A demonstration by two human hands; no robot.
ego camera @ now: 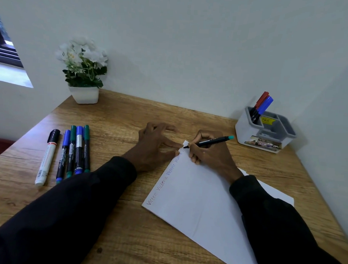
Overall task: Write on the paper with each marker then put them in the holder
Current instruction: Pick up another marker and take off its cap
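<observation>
Right hand (208, 153) is pinching a light, stiff marker (210, 141) low on its barrel; left hand (154, 145), empty and spread, is pinning flimsy paper (196, 202).

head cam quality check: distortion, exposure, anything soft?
Head view: wide-angle bowing bends the wooden desk's edges and the wall corner at right; daylight from the window at upper left blows out its sill; soft, even light, faint shadows behind the white flower pot and grey holder; dark sleeves lose detail; handwriting on the white paper is faint; the white-barrelled marker's label is illegible.
</observation>
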